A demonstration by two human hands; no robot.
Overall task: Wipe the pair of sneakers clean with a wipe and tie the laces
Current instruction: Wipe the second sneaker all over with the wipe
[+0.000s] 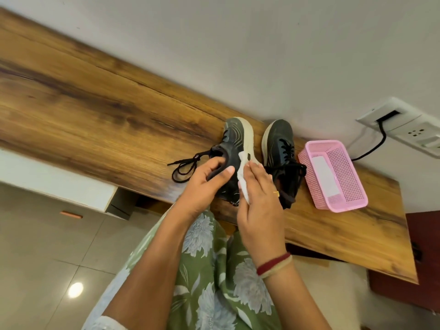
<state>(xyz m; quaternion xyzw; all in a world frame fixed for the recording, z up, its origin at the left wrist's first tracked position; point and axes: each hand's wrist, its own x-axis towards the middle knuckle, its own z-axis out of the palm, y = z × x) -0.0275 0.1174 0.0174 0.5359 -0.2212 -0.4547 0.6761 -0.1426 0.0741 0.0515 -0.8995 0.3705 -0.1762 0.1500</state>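
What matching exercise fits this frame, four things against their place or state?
Things:
1. wipe
2. pink basket
3. held sneaker
4. other sneaker

Places or states:
A. upright beside the basket
B. tipped sideways in the grip of the left hand
C. pressed to the pale sole by the right hand
D. farthest right on the table

Pairs: 1-C, 2-D, 3-B, 4-A.

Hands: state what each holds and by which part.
Left hand grips the tilted sneaker at its collar; right hand presses the wipe against its midsole.
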